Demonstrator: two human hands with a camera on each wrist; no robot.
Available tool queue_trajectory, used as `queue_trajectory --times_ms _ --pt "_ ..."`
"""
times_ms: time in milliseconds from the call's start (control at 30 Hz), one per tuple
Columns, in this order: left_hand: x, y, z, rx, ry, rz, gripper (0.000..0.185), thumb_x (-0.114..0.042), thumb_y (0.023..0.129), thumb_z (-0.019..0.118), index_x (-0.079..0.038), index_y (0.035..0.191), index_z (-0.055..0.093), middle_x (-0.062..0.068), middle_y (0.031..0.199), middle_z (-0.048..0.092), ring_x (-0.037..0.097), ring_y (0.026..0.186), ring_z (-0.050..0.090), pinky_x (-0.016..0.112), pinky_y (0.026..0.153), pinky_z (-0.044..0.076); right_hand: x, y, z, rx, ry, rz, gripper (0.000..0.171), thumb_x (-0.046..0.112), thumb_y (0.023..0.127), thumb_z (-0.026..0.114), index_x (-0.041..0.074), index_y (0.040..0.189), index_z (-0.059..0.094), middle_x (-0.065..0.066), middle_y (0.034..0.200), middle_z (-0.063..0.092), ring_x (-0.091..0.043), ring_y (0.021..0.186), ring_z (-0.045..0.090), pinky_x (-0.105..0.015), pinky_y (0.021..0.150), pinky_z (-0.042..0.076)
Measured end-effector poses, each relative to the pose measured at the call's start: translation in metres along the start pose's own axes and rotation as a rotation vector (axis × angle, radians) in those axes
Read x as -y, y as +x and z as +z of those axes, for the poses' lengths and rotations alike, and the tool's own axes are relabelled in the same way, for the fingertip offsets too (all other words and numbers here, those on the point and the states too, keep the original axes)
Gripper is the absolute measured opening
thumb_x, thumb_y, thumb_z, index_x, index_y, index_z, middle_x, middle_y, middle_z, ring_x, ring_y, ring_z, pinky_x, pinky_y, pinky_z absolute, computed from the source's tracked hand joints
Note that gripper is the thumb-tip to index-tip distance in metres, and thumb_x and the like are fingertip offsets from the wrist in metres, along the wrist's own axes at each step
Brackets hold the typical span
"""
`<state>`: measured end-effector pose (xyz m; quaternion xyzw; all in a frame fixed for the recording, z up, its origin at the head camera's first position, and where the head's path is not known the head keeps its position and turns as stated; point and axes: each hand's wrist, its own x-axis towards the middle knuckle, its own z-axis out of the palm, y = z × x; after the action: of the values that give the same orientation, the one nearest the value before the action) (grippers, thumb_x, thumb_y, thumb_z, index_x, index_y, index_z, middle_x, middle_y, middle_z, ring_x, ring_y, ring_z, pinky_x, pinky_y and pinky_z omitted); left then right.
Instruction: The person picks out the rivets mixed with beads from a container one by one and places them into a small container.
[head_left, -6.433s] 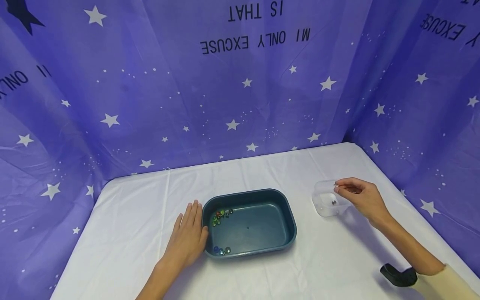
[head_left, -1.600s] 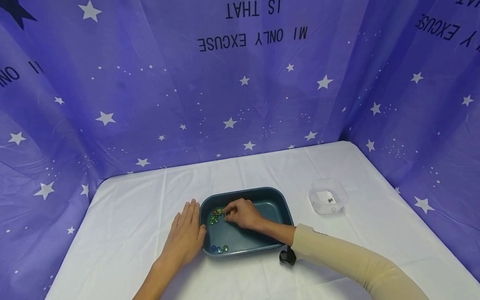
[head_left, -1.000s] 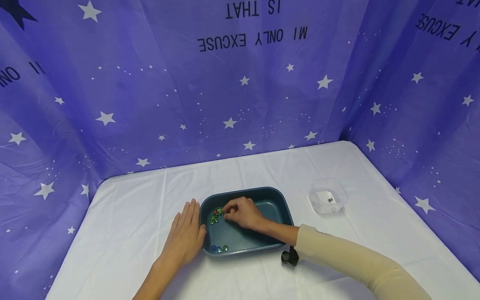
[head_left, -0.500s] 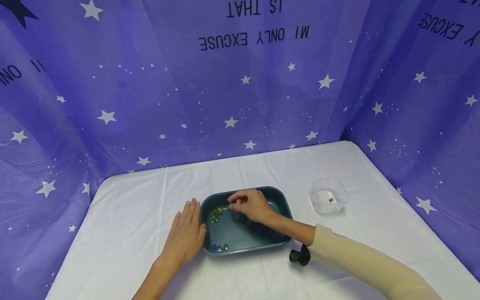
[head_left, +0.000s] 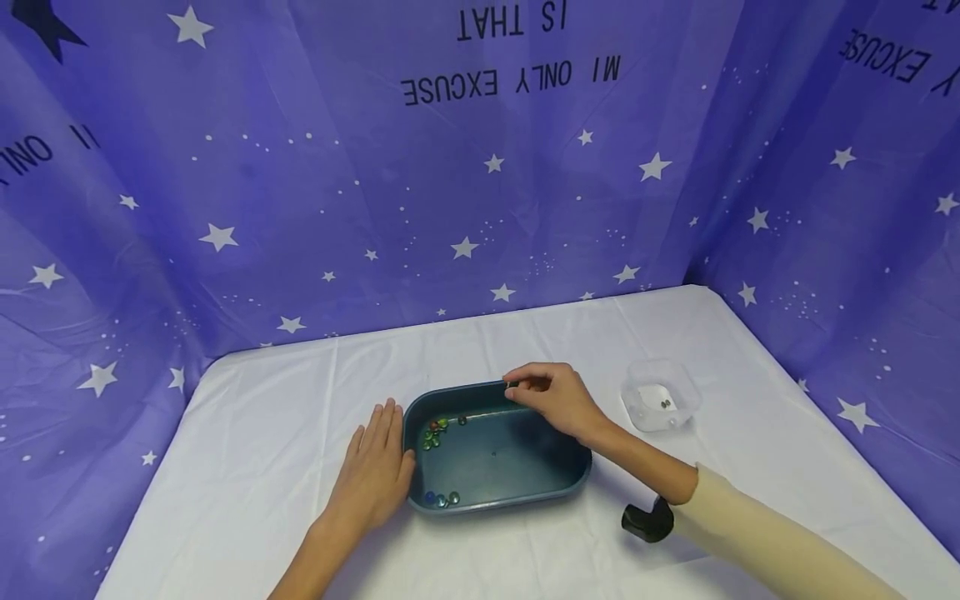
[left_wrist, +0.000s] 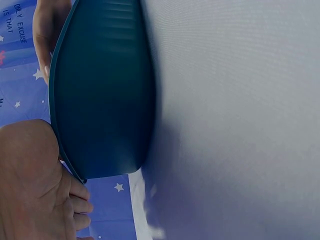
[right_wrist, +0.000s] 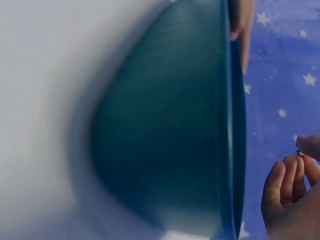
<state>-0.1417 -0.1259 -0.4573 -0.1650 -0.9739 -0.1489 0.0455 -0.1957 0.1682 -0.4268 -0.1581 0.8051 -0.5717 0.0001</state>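
Note:
A dark teal tray point(head_left: 517, 500) sits on the white cloth, with glass marbles point(head_left: 432, 439) clustered at its back left. Several blue and clear marbles point(head_left: 442, 500) lie at its front left. My left hand point(head_left: 375, 479) rests against the tray's left side, fingers straight and thumb at the rim. My right hand point(head_left: 558, 400) is raised over the tray's back right part. Between thumb and index finger it pinches a small silvery bead point(right_wrist: 299, 152), best seen in the right wrist view. Right of the tray stands a clear plastic container point(head_left: 678, 383) with small dark beads point(head_left: 665, 403) inside.
White cloth point(head_left: 255, 467) covers the table. Purple curtains point(head_left: 420, 192) with stars and lettering hang behind and at both sides. A black wrist device point(head_left: 649, 522) sits beneath my right forearm, near the cream sleeve point(head_left: 757, 533).
Earlier my right hand was over the clear container, then among the marbles in the tray. Now it has lifted and moved right with the bead. The left hand has stayed put.

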Motion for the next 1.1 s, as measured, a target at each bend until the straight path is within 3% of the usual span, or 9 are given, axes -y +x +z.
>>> queue_trajectory --times_ms 233,633,833,1000,1100 --pt "0.000 0.000 0.000 -0.001 -0.005 -0.003 0.062 -0.020 0.101 0.051 0.013 0.150 0.031 0.027 0.158 0.027 0.041 0.147 0.021 0.060 0.115 0.020 -0.004 -0.009 -0.032 -0.102 0.032 0.060 0.023 0.012 0.089 0.076 0.002 0.110 0.075 -0.008 0.100 0.074 -0.024 0.085 0.069 -0.028 0.074 0.056" --pt "0.002 0.000 0.002 0.010 0.006 -0.010 0.064 -0.022 0.101 0.051 0.012 0.150 0.029 0.027 0.158 0.025 0.040 0.147 0.020 0.059 0.115 0.020 -0.007 -0.031 -0.078 -0.210 0.001 0.102 0.032 0.016 0.091 0.074 -0.002 0.118 0.071 -0.014 0.109 0.072 -0.010 0.092 0.068 -0.022 0.081 0.054" --pt "0.002 0.001 0.001 0.000 0.008 -0.003 0.064 -0.022 0.101 0.051 0.013 0.150 0.030 0.027 0.158 0.026 0.041 0.147 0.020 0.059 0.115 0.020 -0.011 -0.045 -0.098 -0.260 0.017 0.110 0.036 0.016 0.093 0.073 -0.007 0.120 0.068 -0.003 0.104 0.073 -0.007 0.091 0.068 -0.020 0.079 0.054" --pt "0.001 0.001 0.000 0.000 0.008 -0.003 0.063 -0.021 0.101 0.051 0.012 0.150 0.030 0.027 0.158 0.026 0.040 0.147 0.020 0.059 0.115 0.020 -0.018 -0.058 -0.115 -0.308 -0.010 0.118 0.032 0.019 0.094 0.072 -0.002 0.118 0.071 0.010 0.098 0.073 -0.006 0.085 0.067 -0.018 0.066 0.052" --pt "0.000 0.001 0.000 0.001 0.010 -0.002 0.063 -0.021 0.101 0.052 0.012 0.150 0.030 0.027 0.158 0.027 0.041 0.147 0.021 0.059 0.115 0.020 -0.023 -0.064 -0.122 -0.325 -0.025 0.124 0.032 0.019 0.094 0.072 -0.001 0.119 0.071 0.011 0.098 0.072 -0.005 0.085 0.066 -0.018 0.065 0.051"
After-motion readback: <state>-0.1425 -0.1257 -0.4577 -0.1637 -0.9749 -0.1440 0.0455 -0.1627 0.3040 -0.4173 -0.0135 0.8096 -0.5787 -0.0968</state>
